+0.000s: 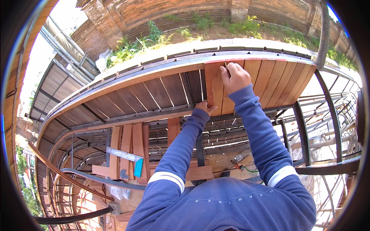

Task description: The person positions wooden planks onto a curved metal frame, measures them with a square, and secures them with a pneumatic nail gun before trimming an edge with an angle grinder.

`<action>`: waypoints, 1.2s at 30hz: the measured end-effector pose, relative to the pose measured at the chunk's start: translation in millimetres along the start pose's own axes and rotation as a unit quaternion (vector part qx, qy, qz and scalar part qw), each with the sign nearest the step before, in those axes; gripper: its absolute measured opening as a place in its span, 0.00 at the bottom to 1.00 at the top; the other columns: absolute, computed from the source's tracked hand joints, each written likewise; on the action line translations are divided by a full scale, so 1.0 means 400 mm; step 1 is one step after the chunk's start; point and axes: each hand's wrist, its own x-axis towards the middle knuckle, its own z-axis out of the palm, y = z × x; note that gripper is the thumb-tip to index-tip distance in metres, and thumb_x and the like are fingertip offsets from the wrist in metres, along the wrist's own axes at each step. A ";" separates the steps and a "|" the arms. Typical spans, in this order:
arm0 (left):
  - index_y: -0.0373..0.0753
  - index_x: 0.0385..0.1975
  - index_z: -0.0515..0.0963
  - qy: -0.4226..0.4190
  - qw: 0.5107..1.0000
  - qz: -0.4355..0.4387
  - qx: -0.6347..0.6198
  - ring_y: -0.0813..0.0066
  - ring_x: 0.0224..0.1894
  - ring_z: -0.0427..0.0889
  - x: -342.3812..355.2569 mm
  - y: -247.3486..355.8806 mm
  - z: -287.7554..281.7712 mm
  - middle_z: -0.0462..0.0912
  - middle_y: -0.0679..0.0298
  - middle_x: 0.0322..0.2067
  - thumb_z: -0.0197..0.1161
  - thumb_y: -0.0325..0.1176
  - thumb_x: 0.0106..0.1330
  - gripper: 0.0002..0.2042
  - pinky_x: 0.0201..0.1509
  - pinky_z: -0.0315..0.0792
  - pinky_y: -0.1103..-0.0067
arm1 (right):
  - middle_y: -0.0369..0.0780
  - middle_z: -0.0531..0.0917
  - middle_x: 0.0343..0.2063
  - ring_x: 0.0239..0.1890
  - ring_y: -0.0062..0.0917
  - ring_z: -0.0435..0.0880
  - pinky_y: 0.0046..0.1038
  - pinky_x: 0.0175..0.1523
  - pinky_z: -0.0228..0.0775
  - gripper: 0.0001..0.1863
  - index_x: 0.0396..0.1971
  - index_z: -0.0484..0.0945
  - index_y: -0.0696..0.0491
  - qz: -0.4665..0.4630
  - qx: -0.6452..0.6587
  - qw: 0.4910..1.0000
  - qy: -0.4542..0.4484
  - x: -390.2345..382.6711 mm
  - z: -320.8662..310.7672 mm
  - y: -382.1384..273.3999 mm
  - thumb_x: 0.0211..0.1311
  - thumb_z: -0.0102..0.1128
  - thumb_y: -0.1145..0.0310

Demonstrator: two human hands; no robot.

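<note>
My right hand (235, 77) has curled fingers on the upper part of a reddish wooden plank (211, 82), near the red-marked edge of the curved frame (181, 61). My left hand (206, 107) grips the same plank at its lower left end, some fingers hidden. Right of them runs a row of fitted orange-brown boards (277, 84); to the left, darker slats with gaps (127, 100) follow the curve, with a narrow dark opening beside the held plank.
Loose planks (135, 134) and a square with a turquoise handle (138, 167) lie below left. A tool with green cord (237, 164) is below right. Metal ribs (302, 131) stand right. A brick wall (173, 9) and weedy strip (246, 27) lie beyond.
</note>
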 end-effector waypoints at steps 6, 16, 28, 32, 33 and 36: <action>0.33 0.41 0.81 -0.009 0.998 -0.022 0.053 0.48 0.42 0.84 -0.011 0.036 -0.012 0.85 0.46 0.35 0.69 0.51 0.59 0.24 0.49 0.77 0.63 | 0.43 0.79 0.21 0.22 0.34 0.80 0.33 0.31 0.73 0.13 0.26 0.76 0.57 0.140 0.140 0.980 -0.019 -0.063 -0.068 0.001 0.62 0.64 0.64; 0.33 0.34 0.82 0.057 0.996 0.023 0.071 0.61 0.31 0.86 0.025 -0.082 0.047 0.86 0.54 0.28 0.73 0.44 0.57 0.18 0.37 0.77 0.70 | 0.48 0.84 0.31 0.34 0.44 0.85 0.40 0.40 0.76 0.14 0.37 0.79 0.57 0.324 0.003 0.908 -0.264 -0.485 -0.089 0.219 0.64 0.60 0.59; 0.33 0.37 0.81 0.035 0.998 0.005 0.045 0.65 0.33 0.86 0.005 -0.003 0.025 0.87 0.56 0.31 0.73 0.41 0.59 0.17 0.39 0.77 0.72 | 0.48 0.85 0.32 0.34 0.48 0.85 0.46 0.40 0.78 0.13 0.36 0.75 0.54 0.269 -0.138 0.857 -0.418 -0.536 0.083 0.234 0.66 0.52 0.58; 0.33 0.38 0.81 0.037 0.999 0.006 0.025 0.67 0.33 0.85 -0.001 -0.007 0.024 0.87 0.56 0.30 0.73 0.41 0.59 0.17 0.39 0.77 0.73 | 0.48 0.85 0.31 0.34 0.47 0.86 0.46 0.41 0.78 0.11 0.35 0.75 0.54 0.242 -0.080 0.902 -0.348 -0.550 0.057 0.221 0.65 0.52 0.62; 0.33 0.38 0.81 0.037 0.999 0.004 0.023 0.67 0.32 0.85 0.001 -0.011 0.027 0.86 0.57 0.30 0.73 0.41 0.59 0.17 0.39 0.76 0.73 | 0.48 0.85 0.31 0.33 0.47 0.85 0.46 0.40 0.78 0.10 0.34 0.75 0.54 0.234 -0.062 0.921 -0.304 -0.558 0.045 0.211 0.65 0.52 0.63; 0.33 0.37 0.81 0.035 0.999 0.013 0.034 0.71 0.30 0.83 0.013 -0.054 0.038 0.86 0.58 0.28 0.72 0.40 0.59 0.16 0.37 0.76 0.74 | 0.46 0.84 0.28 0.31 0.46 0.85 0.45 0.38 0.78 0.09 0.32 0.76 0.54 0.232 -0.028 0.928 -0.290 -0.589 0.029 0.158 0.64 0.55 0.63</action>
